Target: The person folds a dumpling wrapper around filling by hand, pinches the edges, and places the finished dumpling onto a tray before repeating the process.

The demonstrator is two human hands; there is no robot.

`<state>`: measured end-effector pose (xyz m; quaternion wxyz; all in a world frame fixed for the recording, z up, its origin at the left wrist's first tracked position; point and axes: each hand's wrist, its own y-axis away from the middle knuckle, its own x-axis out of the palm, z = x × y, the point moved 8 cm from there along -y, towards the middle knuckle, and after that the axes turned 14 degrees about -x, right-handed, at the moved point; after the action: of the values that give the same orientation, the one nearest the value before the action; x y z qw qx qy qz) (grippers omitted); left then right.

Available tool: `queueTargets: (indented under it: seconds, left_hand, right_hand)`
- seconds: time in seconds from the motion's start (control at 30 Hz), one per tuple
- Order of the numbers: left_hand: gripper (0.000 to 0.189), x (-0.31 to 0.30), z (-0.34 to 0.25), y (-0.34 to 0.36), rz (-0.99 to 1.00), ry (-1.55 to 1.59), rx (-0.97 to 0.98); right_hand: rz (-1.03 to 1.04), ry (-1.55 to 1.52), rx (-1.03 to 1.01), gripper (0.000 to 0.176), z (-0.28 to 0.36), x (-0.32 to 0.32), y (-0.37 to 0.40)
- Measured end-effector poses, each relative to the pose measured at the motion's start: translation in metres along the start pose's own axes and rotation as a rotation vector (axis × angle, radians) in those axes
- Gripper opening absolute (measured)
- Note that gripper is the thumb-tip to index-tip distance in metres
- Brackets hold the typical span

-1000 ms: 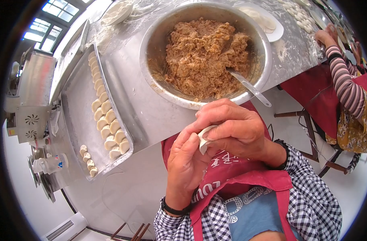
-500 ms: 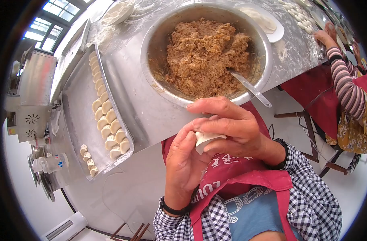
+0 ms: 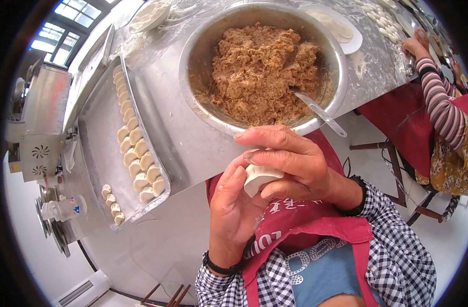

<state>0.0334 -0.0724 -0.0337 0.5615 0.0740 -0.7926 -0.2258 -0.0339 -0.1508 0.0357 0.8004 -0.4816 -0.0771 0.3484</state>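
A pale dumpling (image 3: 259,178) is pinched between both hands in front of the red apron. My left hand (image 3: 233,204) holds its left side with thumb and fingertips. From the right, my right hand (image 3: 295,163) wraps round it, fingers over the top and thumb below. Just beyond the hands stands a large metal bowl (image 3: 193,97) of brown minced filling (image 3: 264,71), with a metal spoon (image 3: 321,111) leaning on its near right rim. To the left, a metal tray (image 3: 98,138) holds rows of folded dumplings (image 3: 135,135).
Behind the bowl at the right is a white plate (image 3: 352,43) of flat wrappers, with small dough pieces (image 3: 382,21) beyond. A floury bowl (image 3: 151,16) stands at the back left. A co-worker in striped sleeves (image 3: 441,105) works at the right, near a wooden stool (image 3: 397,169).
The dumpling has turned slightly and shows a rounder, more closed edge. Both hands have shifted a little to the left around it. The co-worker's hand has moved slightly.
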Motion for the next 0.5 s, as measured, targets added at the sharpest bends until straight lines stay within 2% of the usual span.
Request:
queueTargets:
  seconds: [0.07, 0.17, 0.33, 0.4, 0.5]
  left_hand:
    - [0.036, 0.001, 0.0, 0.002, 0.009, 0.012, 0.027]
    - [0.036, 0.008, -0.001, 0.002, 0.033, 0.061, 0.06]
    - [0.036, 0.004, -0.001, 0.001, 0.049, 0.101, 0.04]
    - [0.037, -0.004, 0.003, -0.002, 0.155, 0.1, -0.017]
    - [0.036, -0.009, 0.004, -0.003, 0.123, 0.136, -0.037]
  right_hand:
    - [0.061, -0.013, -0.032, 0.032, 0.002, 0.002, -0.002]
    - [0.111, 0.049, -0.136, 0.028, 0.004, 0.006, -0.001]
    - [0.13, 0.063, -0.13, 0.032, 0.006, 0.006, -0.002]
    - [0.11, 0.059, -0.115, 0.034, 0.006, 0.005, -0.001]
    - [0.071, 0.03, -0.065, 0.044, 0.0, 0.005, 0.005]
